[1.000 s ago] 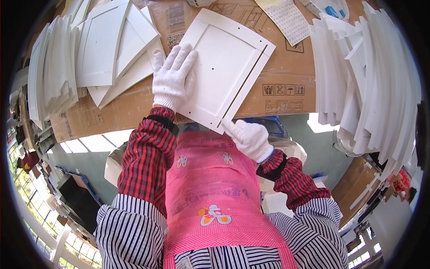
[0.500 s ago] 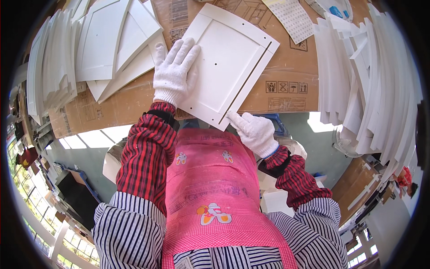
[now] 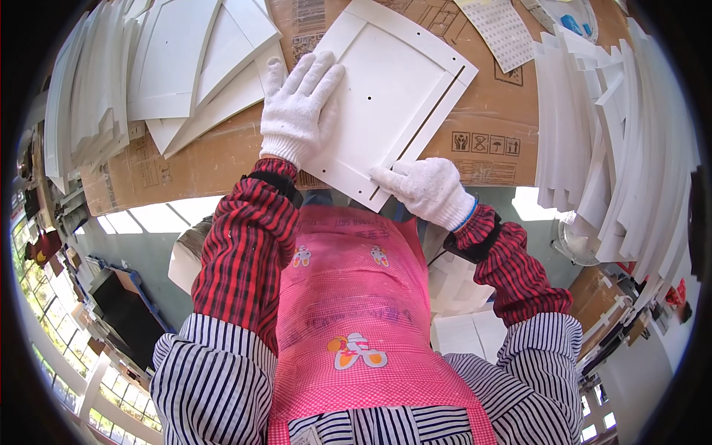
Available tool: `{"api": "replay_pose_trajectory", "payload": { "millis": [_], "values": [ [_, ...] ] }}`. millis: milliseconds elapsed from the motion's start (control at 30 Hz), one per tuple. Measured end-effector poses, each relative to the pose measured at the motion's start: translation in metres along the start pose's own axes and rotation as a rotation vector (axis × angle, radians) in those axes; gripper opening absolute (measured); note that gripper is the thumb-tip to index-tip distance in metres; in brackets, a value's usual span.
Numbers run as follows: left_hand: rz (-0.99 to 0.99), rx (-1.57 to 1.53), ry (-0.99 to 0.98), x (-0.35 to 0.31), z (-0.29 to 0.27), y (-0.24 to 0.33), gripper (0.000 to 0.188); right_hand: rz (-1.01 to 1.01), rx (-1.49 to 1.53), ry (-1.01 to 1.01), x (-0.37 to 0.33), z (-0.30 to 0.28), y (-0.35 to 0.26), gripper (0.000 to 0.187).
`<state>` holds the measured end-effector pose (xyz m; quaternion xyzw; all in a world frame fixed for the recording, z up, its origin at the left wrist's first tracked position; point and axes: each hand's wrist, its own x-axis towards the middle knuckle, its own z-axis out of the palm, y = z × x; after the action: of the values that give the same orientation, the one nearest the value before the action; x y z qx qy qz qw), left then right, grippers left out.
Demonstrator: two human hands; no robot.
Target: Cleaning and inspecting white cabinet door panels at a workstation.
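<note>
A white recessed-frame cabinet panel (image 3: 400, 74) lies slanted on the cardboard-covered table. It has small dark holes and one long dark groove near its right edge. My left hand (image 3: 298, 107), in a white knit glove, rests flat on the panel's left side, fingers apart. At the near right corner, my right hand (image 3: 426, 187), gloved too, is closed at the panel's edge. Its thumb reaches across the groove's lower end onto the face. The undersides of its curled fingers are hidden.
Left of the panel, flat white panels (image 3: 185, 63) overlap beside a row of upright white strips (image 3: 85, 104). More stacked white strips (image 3: 630, 133) stand at the right. A printed sheet (image 3: 498, 30) and a clear tray (image 3: 567, 18) with something blue are at the far side.
My right hand has shifted inward from the panel's near corner, its thumb now past the groove. The left hand stays on the panel. The whole view has shifted slightly.
</note>
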<state>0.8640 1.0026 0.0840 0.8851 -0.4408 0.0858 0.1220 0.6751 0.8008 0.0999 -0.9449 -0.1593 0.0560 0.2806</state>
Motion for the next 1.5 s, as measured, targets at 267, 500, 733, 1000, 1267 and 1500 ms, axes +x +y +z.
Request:
{"api": "replay_pose_trajectory", "payload": {
  "millis": [267,500,733,1000,1267,1500],
  "values": [
    [-0.027,-0.025,-0.014,-0.002,-0.001,0.0,0.051,-0.156,-0.052,-0.105,0.003,-0.013,0.016,0.038],
    [-0.027,-0.055,0.004,-0.003,0.0,-0.002,0.05,-0.224,-0.096,-0.154,0.007,-0.016,0.016,0.041],
    [-0.027,-0.057,-0.014,0.0,-0.002,0.001,0.05,-0.207,-0.116,-0.105,0.005,-0.015,0.019,0.042],
    [-0.015,-0.053,0.013,0.0,0.0,-0.001,0.051,-0.194,-0.147,-0.061,-0.039,-0.02,0.01,0.043],
    [-0.011,-0.051,-0.015,0.001,-0.004,-0.003,0.051,0.286,-0.13,0.395,-0.017,0.053,-0.062,0.041],
    [-0.039,-0.12,-0.021,-0.001,-0.002,-0.002,0.051,0.66,-0.183,0.412,-0.024,0.061,-0.094,0.036]
  ]
}}
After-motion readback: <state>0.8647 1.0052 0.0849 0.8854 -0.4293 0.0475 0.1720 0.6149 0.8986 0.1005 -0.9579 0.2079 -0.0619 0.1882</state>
